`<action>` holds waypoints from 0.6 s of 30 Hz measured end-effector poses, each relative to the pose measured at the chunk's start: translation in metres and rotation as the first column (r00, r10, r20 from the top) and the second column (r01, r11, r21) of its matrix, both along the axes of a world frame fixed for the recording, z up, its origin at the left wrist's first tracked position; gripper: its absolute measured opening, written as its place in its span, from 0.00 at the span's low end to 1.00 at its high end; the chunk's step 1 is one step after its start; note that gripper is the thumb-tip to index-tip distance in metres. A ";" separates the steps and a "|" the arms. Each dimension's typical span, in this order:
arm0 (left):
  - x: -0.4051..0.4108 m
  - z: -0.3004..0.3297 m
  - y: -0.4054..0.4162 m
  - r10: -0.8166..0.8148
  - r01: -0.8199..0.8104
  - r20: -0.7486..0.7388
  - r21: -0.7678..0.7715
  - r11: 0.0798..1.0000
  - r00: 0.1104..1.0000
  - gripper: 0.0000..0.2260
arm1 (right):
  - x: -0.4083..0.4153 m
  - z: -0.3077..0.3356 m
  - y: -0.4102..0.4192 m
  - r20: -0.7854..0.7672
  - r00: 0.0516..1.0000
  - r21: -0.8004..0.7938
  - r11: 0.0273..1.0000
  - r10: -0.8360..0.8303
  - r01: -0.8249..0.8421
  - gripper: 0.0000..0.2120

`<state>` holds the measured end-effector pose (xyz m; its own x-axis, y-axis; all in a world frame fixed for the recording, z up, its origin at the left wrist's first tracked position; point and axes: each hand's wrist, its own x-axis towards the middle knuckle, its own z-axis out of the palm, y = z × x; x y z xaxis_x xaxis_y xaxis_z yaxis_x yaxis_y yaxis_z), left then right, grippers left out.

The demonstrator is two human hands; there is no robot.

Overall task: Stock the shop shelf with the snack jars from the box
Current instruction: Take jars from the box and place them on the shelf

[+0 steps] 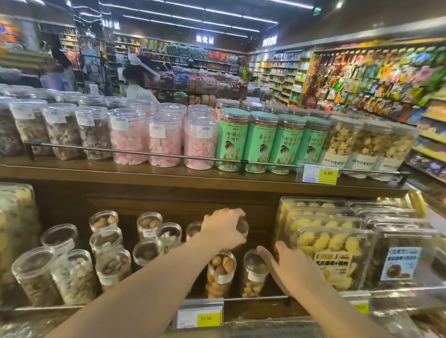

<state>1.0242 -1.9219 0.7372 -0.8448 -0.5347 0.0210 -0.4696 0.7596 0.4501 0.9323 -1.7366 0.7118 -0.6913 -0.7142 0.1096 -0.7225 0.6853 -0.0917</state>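
While the left hand (pixel 223 230) clamps fingers over a jar (pixel 241 229), right hand (pixel 287 267) fingers rest straight.

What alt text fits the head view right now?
On the lower shelf, the left hand grips a clear snack jar from above while the right hand touches another nut jar in front, beside boxed yellow pastries.

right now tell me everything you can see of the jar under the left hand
The jar is a clear plastic cylinder with a clear lid, standing upright in the back row of the lower wooden shelf. The left hand grips its top from above and hides most of it. Brown contents show dimly through the lid; any label is hidden.
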 end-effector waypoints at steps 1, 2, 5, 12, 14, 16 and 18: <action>-0.002 -0.001 0.001 0.009 -0.009 0.030 -0.008 1.000 1.000 0.30 | -0.001 0.001 0.000 0.005 1.000 -0.003 1.000 -0.005 0.005 0.39; -0.004 -0.003 0.002 0.015 -0.014 0.055 -0.012 1.000 0.998 0.30 | -0.003 0.001 0.001 0.004 1.000 -0.002 1.000 -0.009 0.009 0.40; -0.003 -0.007 0.002 0.039 -0.036 0.130 -0.027 0.999 0.991 0.31 | -0.006 0.005 0.001 0.027 0.999 0.031 0.998 -0.046 0.045 0.39; 0.020 0.006 -0.007 0.024 -0.030 0.114 0.050 0.998 0.993 0.36 | 0.003 0.028 -0.005 0.053 0.995 0.036 0.996 -0.079 0.077 0.35; 0.030 0.017 -0.007 0.025 -0.027 0.054 0.036 0.999 0.998 0.34 | 0.007 0.032 -0.005 0.044 0.996 0.049 0.995 -0.084 0.081 0.35; 0.046 0.026 -0.007 0.037 -0.037 0.004 0.002 0.999 0.999 0.33 | 0.012 0.037 -0.006 0.041 0.996 0.063 0.995 -0.078 0.076 0.35; 0.067 0.028 -0.011 0.052 -0.053 -0.037 -0.018 0.998 0.998 0.31 | 0.017 0.041 -0.008 0.042 0.997 0.075 0.995 -0.065 0.062 0.34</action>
<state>1.0912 -1.9329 0.7652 -0.8140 -0.5775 0.0619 -0.4924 0.7428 0.4536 0.9489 -1.7444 0.7527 -0.7386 -0.6736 0.0262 -0.6735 0.7358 -0.0703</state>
